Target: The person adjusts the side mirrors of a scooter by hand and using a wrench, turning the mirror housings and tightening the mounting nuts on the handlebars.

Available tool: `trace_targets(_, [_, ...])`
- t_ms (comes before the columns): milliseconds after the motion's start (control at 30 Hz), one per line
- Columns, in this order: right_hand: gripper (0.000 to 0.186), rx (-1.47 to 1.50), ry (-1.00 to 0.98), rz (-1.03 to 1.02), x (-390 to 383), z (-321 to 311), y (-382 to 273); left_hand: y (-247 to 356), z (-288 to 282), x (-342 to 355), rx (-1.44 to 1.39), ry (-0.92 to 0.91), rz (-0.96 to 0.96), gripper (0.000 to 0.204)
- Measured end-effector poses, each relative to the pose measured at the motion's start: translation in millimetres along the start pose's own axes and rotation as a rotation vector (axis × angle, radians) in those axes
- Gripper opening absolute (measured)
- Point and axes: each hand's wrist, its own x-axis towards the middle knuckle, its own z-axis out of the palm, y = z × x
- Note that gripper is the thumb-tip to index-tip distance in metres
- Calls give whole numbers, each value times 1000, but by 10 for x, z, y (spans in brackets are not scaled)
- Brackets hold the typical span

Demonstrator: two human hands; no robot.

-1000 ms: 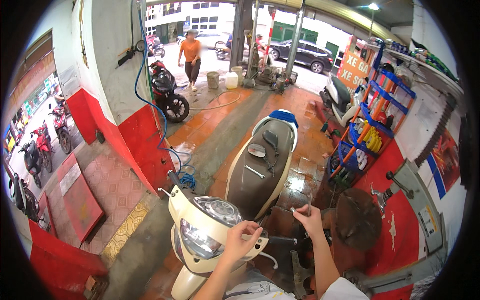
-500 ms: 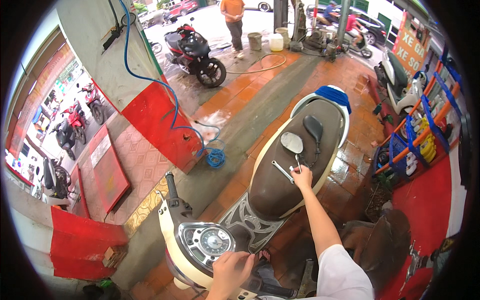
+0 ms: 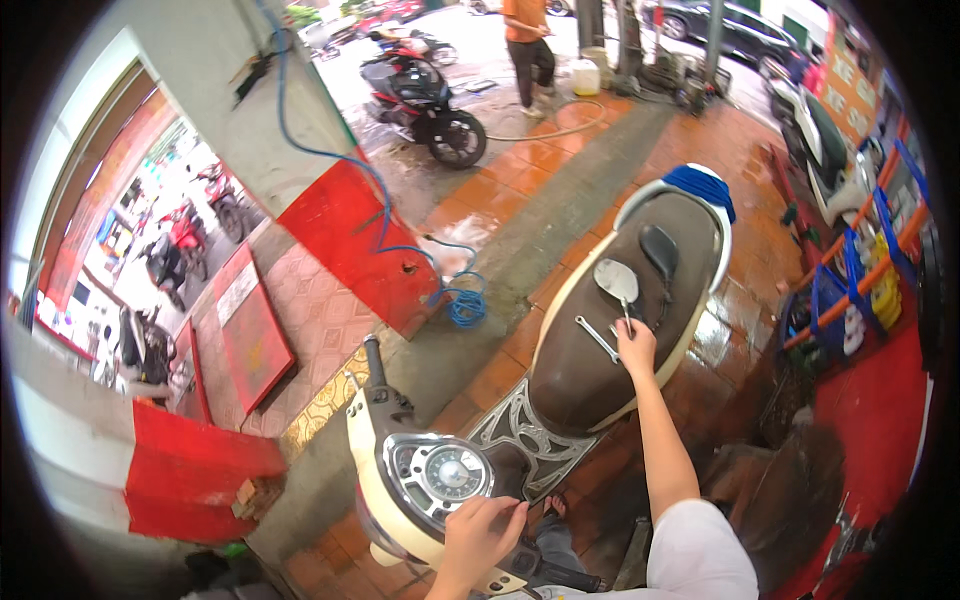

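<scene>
Work at a cream scooter (image 3: 546, 357), seen from its front end. Nearest, the left hand (image 3: 485, 535) was poised over the scooter's front, just beside the dial (image 3: 452, 472), fingers bent toward the thumb; whether they held anything small could not be told. The hands were well apart. Farther off and to the right, the right hand (image 3: 636, 348) was over the right part of the brown seat (image 3: 580, 385), its fingers closed on a thin metal piece (image 3: 627, 314); whether this was a tool or a mirror's stem could not be told. A wrench (image 3: 598, 338) lay on the seat just left of that hand. Beyond the fingers lay a mirror with its glass up (image 3: 614, 279) and, to its right, a dark-backed mirror (image 3: 658, 250). The step in hand appeared to be handling the loose parts and tools on the seat. The next move seemed to call for a steady pinch and care not to knock the wrench or scratch the glass. Farthest along the scooter was a blue cloth (image 3: 703, 188); beyond it lay tiled floor (image 3: 668, 132).
</scene>
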Motion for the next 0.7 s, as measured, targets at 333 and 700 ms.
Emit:
trace_targets(333, [26, 805, -697, 374, -1767, -801, -2115, -267, -471, -439, -509, -54, 82, 12])
trace_targets(700, [28, 598, -975, 273, -3612, -118, -3795, -982, -1399, -889, -735, -156, -235, 45])
